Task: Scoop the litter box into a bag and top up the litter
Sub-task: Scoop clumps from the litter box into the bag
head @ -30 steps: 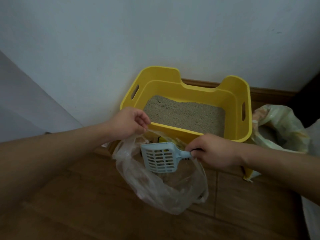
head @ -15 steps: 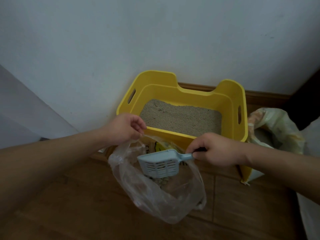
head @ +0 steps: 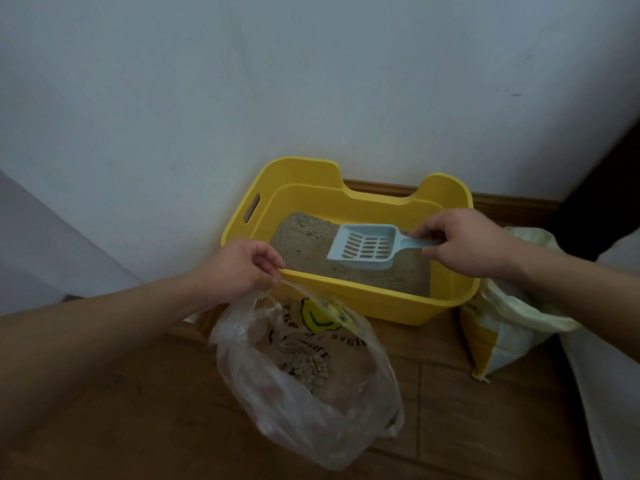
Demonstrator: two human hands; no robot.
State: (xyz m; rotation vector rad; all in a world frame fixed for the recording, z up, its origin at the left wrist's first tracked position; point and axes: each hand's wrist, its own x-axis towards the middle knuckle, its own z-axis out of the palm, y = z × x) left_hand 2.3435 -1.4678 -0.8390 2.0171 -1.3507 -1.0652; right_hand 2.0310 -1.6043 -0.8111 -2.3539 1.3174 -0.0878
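Observation:
A yellow litter box stands on the wooden floor against the wall, holding grey-beige litter. My right hand grips the handle of a pale blue slotted scoop, which hovers empty over the litter inside the box. My left hand pinches the rim of a clear plastic bag in front of the box. A small heap of pale clumps lies in the bottom of that bag. The bag's mouth stays open.
An opened litter sack, white and yellow, leans on the floor right of the box. The wall and a wooden skirting board run behind. A white surface fills the right edge. Wooden floor spreads in front.
My right hand lifted the scoop out of the bag and carried it up and right over the litter box. Clumps now lie in the bag. My left hand kept its hold.

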